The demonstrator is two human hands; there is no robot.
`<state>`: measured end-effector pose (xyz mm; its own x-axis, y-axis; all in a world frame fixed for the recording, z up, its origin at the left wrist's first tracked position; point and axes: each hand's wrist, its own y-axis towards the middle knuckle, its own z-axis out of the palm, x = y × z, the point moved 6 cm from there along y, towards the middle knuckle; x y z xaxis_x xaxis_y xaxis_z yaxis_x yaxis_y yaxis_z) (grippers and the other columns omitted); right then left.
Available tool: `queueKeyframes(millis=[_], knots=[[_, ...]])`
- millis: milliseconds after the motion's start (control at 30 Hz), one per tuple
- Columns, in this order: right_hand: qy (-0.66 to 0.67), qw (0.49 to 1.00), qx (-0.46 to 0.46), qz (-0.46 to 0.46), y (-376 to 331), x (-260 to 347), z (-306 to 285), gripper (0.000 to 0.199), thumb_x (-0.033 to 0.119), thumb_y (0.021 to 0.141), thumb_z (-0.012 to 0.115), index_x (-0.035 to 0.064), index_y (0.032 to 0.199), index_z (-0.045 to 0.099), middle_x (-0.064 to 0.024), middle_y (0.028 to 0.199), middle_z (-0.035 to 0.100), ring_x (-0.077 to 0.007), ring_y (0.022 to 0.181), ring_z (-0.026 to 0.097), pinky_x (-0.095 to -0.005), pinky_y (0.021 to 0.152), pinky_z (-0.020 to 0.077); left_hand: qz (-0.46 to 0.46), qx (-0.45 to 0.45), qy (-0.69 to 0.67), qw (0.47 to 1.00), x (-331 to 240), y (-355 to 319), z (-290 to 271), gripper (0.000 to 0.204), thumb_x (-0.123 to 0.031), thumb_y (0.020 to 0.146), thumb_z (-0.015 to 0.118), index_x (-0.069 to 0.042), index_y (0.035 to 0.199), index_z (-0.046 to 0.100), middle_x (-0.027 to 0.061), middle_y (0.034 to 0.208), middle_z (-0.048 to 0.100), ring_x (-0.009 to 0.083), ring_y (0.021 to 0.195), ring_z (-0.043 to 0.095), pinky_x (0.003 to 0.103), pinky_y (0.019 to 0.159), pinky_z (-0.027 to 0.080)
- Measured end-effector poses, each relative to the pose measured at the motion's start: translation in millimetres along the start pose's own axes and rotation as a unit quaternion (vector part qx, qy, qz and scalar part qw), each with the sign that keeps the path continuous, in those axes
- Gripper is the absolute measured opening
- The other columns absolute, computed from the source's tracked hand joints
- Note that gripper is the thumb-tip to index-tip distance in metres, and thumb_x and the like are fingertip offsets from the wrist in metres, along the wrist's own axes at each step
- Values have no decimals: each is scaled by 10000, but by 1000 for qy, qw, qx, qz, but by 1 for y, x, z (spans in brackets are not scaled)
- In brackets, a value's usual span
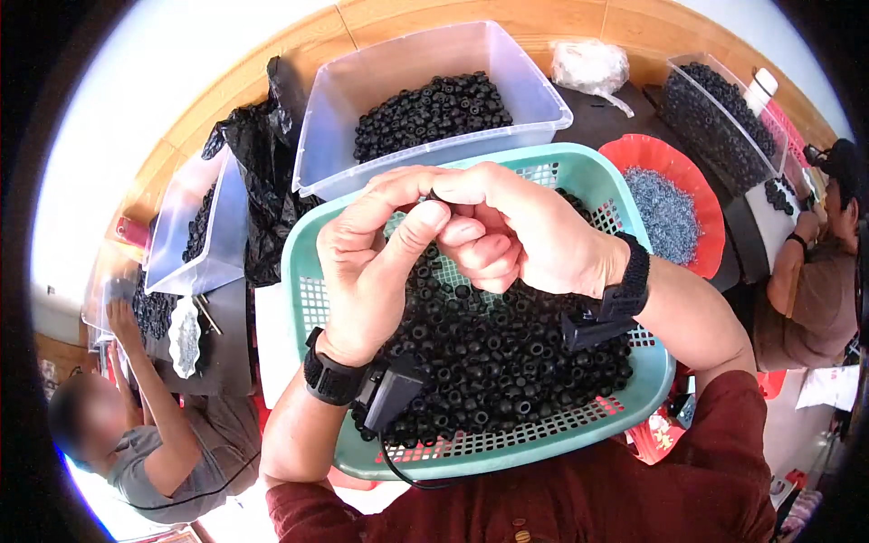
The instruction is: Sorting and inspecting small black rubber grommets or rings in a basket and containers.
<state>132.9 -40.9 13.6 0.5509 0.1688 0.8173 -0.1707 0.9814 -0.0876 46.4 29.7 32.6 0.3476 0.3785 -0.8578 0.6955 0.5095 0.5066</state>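
Above a green plastic basket [654,385], my two hands meet, fingertips together. A small black piece [436,195], mostly hidden by the fingers, is pinched between them. My left hand [376,258] has thumb and forefinger closed on it from the left. My right hand [534,222] closes on it from the other side, its lower fingers curled in. Beneath them, the basket holds a heap of small black ring-shaped parts [493,357]. Black straps with small devices sit on both my wrists.
Behind the basket stands a clear bin [534,100] of black parts. A red bowl [711,240] of bluish bits is at right. Further bins [231,217] [724,118] flank it, beside a black plastic bag [272,172]. Co-workers sit left [154,452] and right [810,299].
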Motion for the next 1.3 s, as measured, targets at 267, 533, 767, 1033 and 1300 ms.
queueKeyframes(millis=[267,533,767,1033,1300], knots=[[-33,997,-60,-24,-1,0,-6,362,402,905,459,175,640,365,99,536,251,-27,423,212,-208,393,164,-25,14,-25,999,6,-1,3,211,-31,860,619,0,1067,647,69,1040,649,128,943,584,277,873,456],[-6,993,-115,-34,-2,-2,-14,335,366,889,455,164,630,389,95,550,260,-35,425,220,-210,398,187,-83,17,-47,995,14,-3,4,264,-31,870,618,14,1130,623,68,1038,659,112,918,604,265,860,475],[-12,988,-136,-75,-1,9,-25,394,393,893,470,158,593,372,82,520,276,-51,424,233,-231,404,201,-88,-12,-53,995,17,2,2,296,-87,889,612,-4,1173,605,75,1061,656,112,964,591,251,878,455],[-347,757,-367,-415,-46,91,-32,456,386,991,389,-1,958,626,47,568,425,-17,524,329,-196,474,225,-162,-7,28,986,30,2,-8,294,-193,906,588,-3,1128,617,53,989,665,67,806,547,203,764,417],[-545,684,-295,-385,-16,52,-35,257,229,845,646,-10,750,639,-125,573,567,-233,482,532,-349,493,417,-231,263,205,914,71,-22,17,226,-66,730,684,13,941,666,39,834,664,93,699,580,239,650,471]])
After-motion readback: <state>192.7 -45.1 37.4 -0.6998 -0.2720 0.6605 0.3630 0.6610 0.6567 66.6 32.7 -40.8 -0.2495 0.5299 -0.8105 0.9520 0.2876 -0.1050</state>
